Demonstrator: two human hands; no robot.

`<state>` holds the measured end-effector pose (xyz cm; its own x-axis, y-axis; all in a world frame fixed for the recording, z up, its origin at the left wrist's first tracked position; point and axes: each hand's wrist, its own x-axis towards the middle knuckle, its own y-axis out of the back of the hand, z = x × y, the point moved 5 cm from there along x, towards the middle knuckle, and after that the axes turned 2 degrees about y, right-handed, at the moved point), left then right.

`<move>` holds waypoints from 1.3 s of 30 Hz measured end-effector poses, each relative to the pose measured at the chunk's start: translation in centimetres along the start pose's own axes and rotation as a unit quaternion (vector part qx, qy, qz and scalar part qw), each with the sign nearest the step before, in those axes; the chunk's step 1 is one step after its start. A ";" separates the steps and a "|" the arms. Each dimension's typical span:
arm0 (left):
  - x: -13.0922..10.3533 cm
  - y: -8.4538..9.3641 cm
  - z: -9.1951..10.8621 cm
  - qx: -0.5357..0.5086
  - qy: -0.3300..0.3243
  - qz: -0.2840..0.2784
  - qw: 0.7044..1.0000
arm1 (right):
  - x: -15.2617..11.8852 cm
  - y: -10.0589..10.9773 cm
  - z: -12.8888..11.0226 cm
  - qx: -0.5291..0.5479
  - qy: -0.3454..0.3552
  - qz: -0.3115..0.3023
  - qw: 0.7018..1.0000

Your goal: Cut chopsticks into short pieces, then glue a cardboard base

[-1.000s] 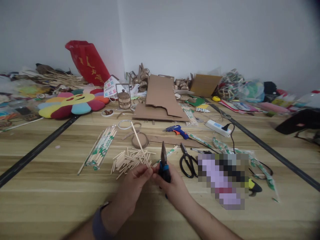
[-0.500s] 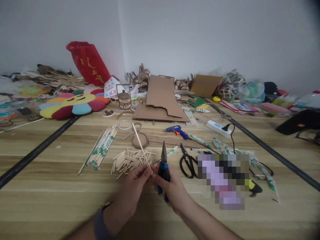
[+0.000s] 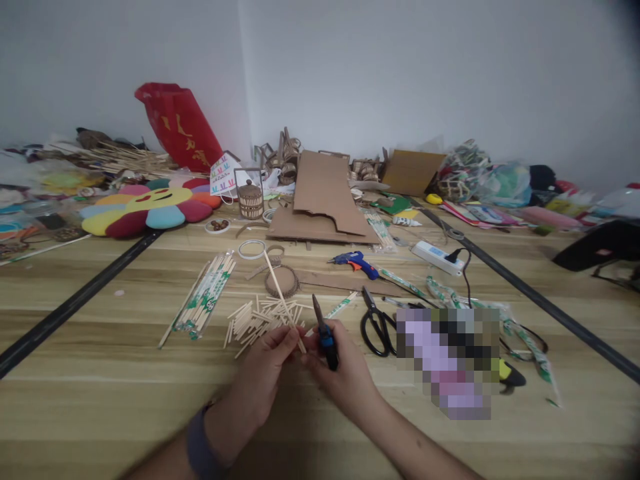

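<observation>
Between thumb and fingers my left hand [image 3: 267,363] pinches a thin wooden chopstick [image 3: 280,291], which slants up and away to the left. My right hand [image 3: 340,367] is wrapped round blue-handled pliers [image 3: 326,333], their dark jaws pointing up. Its fingertips come close to the lower end of the chopstick; whether they touch it I cannot tell. Just beyond the hands lies a loose heap of short cut sticks [image 3: 260,321]. Behind the heap sits a round cardboard disc with a rim [image 3: 281,281].
Wrapped chopsticks [image 3: 207,293] lie left. To the right are black scissors [image 3: 377,327], a blue glue gun [image 3: 355,262] and a white power strip [image 3: 436,257]. Cardboard sheets [image 3: 323,193], a small stick-built basket [image 3: 250,201] and a flower cushion [image 3: 150,208] stand farther back.
The pliers have turned in my right hand, their jaws tipping left and their handles now mostly covered by the fingers. The chopstick has shifted slightly and stays in my left hand.
</observation>
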<state>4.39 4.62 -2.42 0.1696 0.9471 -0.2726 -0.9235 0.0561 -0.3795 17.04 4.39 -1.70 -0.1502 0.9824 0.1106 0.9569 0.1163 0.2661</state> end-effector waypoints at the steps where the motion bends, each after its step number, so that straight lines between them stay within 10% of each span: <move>1: 0.0 -0.1 0.0 -0.001 -0.001 0.001 1.000 | 0.0 0.0 0.0 -0.004 0.002 0.000 1.000; 21: -0.1 -0.3 -0.7 -0.047 0.029 -0.012 0.998 | 0.0 0.3 0.1 -0.063 0.026 -0.004 0.998; 39: 0.0 1.2 1.7 0.164 0.069 -0.116 0.977 | 0.4 3.1 -1.7 0.011 -0.086 -0.254 0.963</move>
<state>2.74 5.23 -1.38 0.4112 0.8466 -0.3378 -0.9115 0.3838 -0.1477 19.50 4.88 0.76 -0.5583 0.8078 -0.1892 0.7767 0.5890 0.2230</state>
